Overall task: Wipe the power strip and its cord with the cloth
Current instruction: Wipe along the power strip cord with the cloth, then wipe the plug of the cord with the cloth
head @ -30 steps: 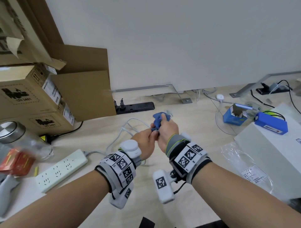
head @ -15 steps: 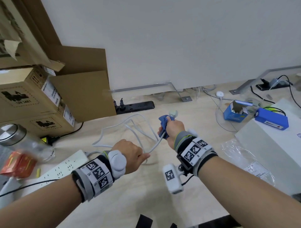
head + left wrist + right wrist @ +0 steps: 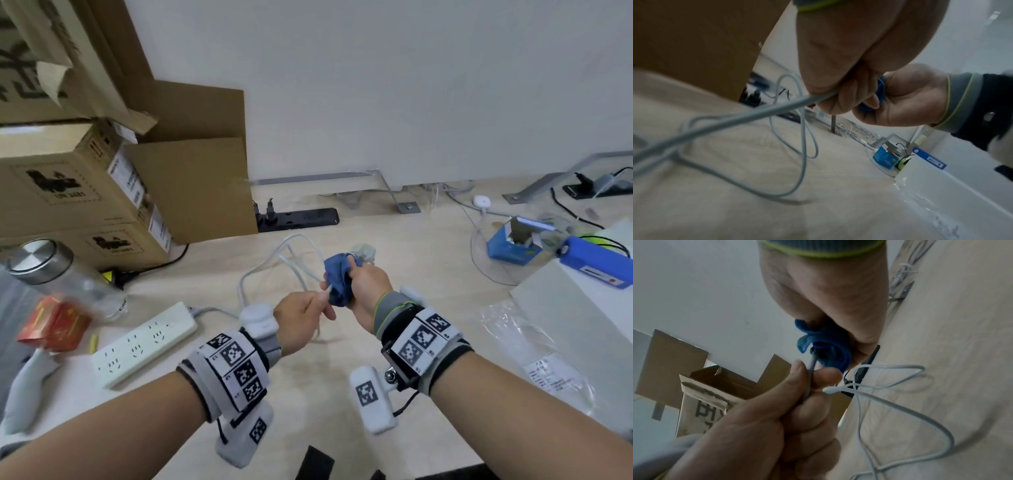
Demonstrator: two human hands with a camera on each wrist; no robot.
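Blue cloth [image 3: 339, 279] wraps the cord [image 3: 291, 251] in my fisted right hand [image 3: 368, 287]; left hand [image 3: 301, 317] pinches cord. Power strip [image 3: 144, 344], lower left, lies untouched, so I judge wiping unfinished.

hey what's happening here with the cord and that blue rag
A person is cleaning a power strip's cord. The right hand grips a bunched blue cloth wrapped around the white cord, while the left hand pinches the same cord just beside the cloth, holding it taut. The rest of the cord lies in loose loops on the desk, and the white power strip itself rests flat to the left, untouched.
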